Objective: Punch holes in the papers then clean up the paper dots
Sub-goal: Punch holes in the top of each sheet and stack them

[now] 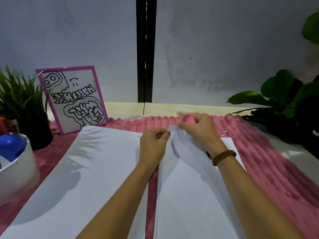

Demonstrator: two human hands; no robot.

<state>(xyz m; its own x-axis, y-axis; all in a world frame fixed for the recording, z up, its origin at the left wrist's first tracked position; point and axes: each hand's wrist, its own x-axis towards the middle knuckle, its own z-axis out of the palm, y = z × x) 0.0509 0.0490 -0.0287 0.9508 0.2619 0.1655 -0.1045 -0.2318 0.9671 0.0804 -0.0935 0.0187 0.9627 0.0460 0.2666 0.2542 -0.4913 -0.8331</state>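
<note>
Both hands are working side by side at the far edge of the right paper stack (193, 187) on the pink mat (259, 161). The left hand (152, 144) is pinching the top sheet (174, 135) by its lifted corner, and the right hand (202, 133) is gripping a blurred pink hole punch (189, 119). A few paper dots (225, 131) are lying near the mat's far right edge.
</note>
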